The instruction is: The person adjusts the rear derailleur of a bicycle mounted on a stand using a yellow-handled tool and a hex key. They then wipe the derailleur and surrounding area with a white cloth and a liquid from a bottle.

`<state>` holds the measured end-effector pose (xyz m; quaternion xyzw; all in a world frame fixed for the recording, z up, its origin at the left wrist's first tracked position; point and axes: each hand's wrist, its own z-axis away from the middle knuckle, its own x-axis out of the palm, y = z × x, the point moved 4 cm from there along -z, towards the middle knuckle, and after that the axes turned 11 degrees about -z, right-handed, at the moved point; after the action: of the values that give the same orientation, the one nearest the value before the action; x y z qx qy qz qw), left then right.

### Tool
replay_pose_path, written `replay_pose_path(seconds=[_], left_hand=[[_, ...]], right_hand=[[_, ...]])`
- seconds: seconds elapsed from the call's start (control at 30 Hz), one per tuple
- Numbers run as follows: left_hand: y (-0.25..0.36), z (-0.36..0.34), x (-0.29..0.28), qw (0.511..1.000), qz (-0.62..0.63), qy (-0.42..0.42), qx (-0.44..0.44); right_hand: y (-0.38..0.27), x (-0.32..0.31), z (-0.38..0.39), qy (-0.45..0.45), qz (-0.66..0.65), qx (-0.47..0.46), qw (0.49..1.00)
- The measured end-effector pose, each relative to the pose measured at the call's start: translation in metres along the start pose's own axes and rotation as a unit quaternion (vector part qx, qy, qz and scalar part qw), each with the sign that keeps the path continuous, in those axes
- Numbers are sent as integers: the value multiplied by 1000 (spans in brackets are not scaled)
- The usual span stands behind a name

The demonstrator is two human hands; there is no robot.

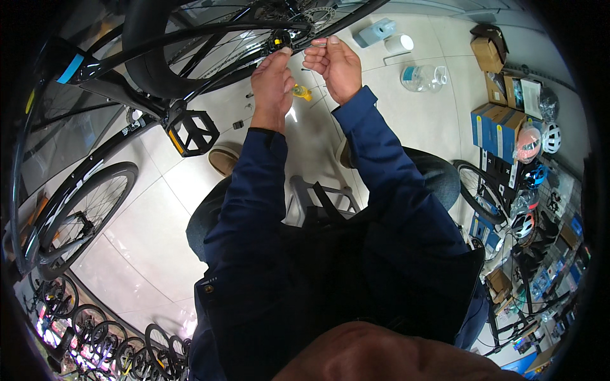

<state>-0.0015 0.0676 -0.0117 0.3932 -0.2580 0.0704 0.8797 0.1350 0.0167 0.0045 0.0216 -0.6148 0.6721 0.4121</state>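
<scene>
A black bicycle frame (114, 95) with its spoked rear wheel (219, 47) fills the upper left, in front of me. My left hand (273, 82) is closed, thumb and forefinger pinched right beside the brake caliper (277, 42) near the wheel's hub; what they hold, if anything, is hidden. Beside it my right hand (338, 68) is closed too, with thumb and forefinger pressed together on something thin and too small to name. The hands are apart. A black pedal (192, 133) hangs left of my left wrist. Below the hands a small yellow bottle (302, 93) lies on the floor.
A clear plastic jug (419, 78), a white cylinder (399, 44) and a grey-blue container (375, 33) are on the floor at upper right. A small black part (238, 125) lies near my shoe (223, 160). Boxes (497, 132) and helmets (551, 138) line the right.
</scene>
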Motion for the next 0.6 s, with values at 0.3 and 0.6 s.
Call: replay_pose_path(seconds=[0.3, 0.6], left_hand=[[-11, -5, -19, 990, -76, 97, -69], [-16, -15, -17, 993, -40, 89, -61]], right_hand=[[-19, 8, 6, -75, 163, -61, 982], [-64, 39, -6, -248, 669, -275, 645]])
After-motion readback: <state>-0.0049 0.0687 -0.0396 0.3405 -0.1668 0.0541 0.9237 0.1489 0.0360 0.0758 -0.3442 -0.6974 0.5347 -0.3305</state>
